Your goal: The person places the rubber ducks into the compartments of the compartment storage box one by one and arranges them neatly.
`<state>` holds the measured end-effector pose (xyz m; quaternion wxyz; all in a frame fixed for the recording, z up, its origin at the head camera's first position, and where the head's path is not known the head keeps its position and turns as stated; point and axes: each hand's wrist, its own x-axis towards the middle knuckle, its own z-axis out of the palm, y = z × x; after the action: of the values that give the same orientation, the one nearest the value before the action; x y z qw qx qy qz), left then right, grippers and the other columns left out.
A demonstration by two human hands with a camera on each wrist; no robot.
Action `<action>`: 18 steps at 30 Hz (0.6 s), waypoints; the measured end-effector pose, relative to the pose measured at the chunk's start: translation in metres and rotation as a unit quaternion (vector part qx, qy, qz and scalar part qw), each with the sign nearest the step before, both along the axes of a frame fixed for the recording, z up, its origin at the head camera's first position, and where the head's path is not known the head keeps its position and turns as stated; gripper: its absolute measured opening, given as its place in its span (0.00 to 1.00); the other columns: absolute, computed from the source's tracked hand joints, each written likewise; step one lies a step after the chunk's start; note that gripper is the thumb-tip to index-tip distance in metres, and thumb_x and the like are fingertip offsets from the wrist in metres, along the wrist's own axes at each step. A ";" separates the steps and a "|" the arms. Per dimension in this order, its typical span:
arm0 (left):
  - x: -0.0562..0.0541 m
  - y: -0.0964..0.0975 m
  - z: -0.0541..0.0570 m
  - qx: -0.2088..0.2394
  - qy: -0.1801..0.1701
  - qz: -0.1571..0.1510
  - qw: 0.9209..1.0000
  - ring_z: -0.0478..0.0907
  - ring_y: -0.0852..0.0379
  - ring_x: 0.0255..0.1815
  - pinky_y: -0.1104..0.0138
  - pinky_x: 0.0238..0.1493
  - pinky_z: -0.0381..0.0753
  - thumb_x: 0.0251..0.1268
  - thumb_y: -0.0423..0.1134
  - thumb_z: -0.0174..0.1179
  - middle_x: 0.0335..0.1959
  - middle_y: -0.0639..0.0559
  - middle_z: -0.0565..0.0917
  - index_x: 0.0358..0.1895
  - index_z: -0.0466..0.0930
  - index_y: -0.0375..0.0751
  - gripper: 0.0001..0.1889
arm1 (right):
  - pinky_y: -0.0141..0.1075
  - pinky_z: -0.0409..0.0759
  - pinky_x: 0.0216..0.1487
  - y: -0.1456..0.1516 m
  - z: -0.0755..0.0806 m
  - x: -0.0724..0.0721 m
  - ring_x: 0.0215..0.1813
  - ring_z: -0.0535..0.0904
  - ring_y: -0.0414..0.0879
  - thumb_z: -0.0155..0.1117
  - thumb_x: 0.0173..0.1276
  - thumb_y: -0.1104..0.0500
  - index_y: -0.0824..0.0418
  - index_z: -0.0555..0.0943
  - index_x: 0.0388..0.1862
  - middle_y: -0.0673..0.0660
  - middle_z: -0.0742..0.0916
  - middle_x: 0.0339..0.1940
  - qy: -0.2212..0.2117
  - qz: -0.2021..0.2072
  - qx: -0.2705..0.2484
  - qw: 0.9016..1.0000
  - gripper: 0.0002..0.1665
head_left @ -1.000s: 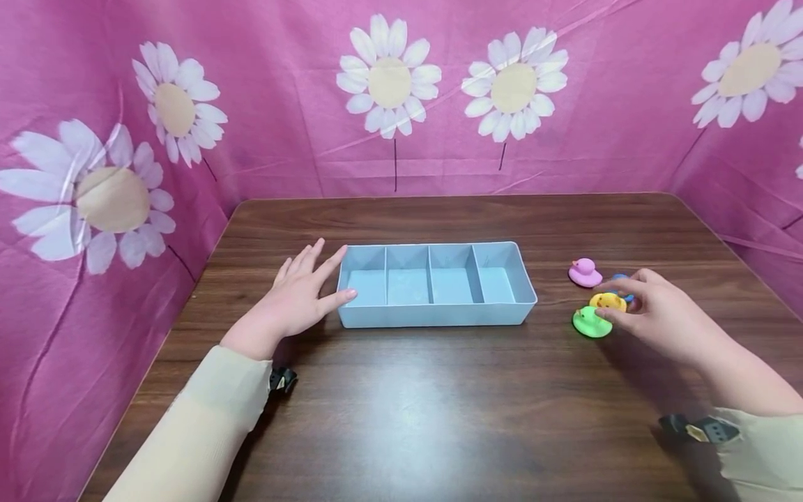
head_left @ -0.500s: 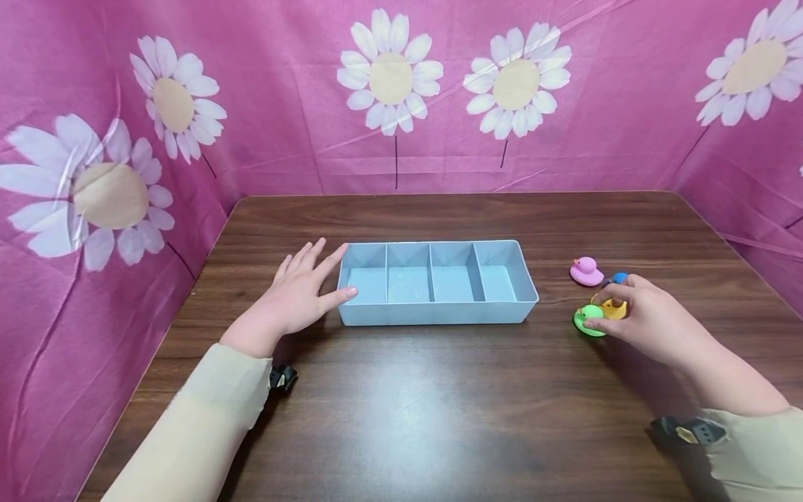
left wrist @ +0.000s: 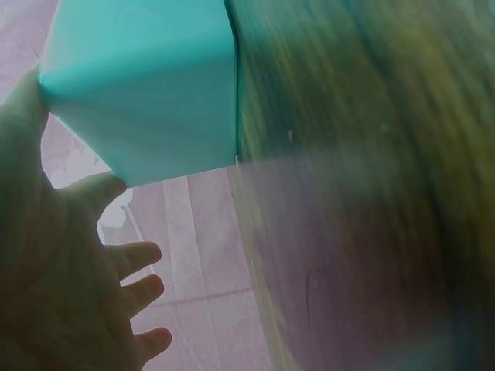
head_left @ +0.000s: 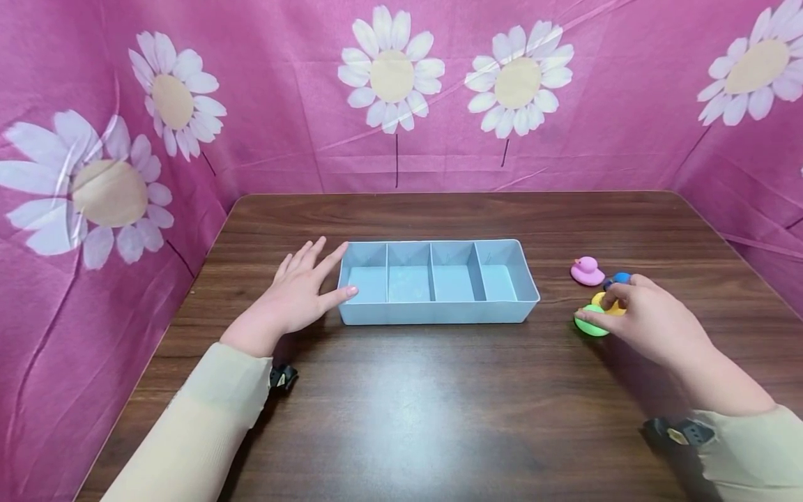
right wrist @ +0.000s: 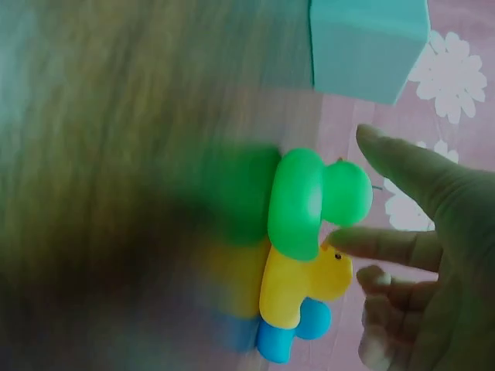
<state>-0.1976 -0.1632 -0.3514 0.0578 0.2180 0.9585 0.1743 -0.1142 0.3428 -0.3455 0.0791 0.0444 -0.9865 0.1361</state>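
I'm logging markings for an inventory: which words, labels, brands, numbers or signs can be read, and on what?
No text can be read anywhere.
Blue tray: any marks inside are too faint to read.
Green duck, yellow duck, pink duck: no lettering visible.
Black wrist devices: too small to read.
Backdrop: printed flowers, no words visible.

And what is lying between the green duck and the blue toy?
The yellow duck lies between the green duck and the blue toy, as the right wrist view shows; in the head view the right hand partly covers it.
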 end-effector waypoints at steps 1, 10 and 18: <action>0.000 0.000 0.000 0.000 0.000 0.001 1.000 0.33 0.42 0.79 0.41 0.73 0.33 0.65 0.76 0.41 0.81 0.43 0.40 0.80 0.40 0.65 0.45 | 0.39 0.69 0.25 -0.001 0.000 0.000 0.31 0.74 0.48 0.76 0.54 0.37 0.53 0.85 0.25 0.53 0.76 0.29 0.003 0.000 0.006 1.000 0.22; 0.001 0.000 0.000 0.004 -0.002 0.002 1.000 0.32 0.42 0.79 0.42 0.73 0.32 0.65 0.76 0.41 0.81 0.43 0.40 0.81 0.42 0.64 0.45 | 0.39 0.67 0.20 -0.010 -0.003 0.000 0.27 0.70 0.48 0.74 0.57 0.41 0.50 0.80 0.16 0.50 0.72 0.24 0.030 -0.006 0.035 0.999 0.20; 0.001 0.000 0.000 0.003 0.001 0.003 1.000 0.33 0.42 0.79 0.42 0.73 0.32 0.65 0.76 0.41 0.81 0.43 0.39 0.81 0.41 0.65 0.45 | 0.39 0.66 0.19 -0.010 -0.005 0.000 0.26 0.69 0.47 0.74 0.58 0.45 0.51 0.79 0.17 0.51 0.71 0.24 0.024 -0.009 0.038 0.999 0.18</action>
<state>-0.1970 -0.1637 -0.3519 0.0562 0.2156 0.9586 0.1771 -0.1139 0.3323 -0.3503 0.1021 0.0421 -0.9892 0.0968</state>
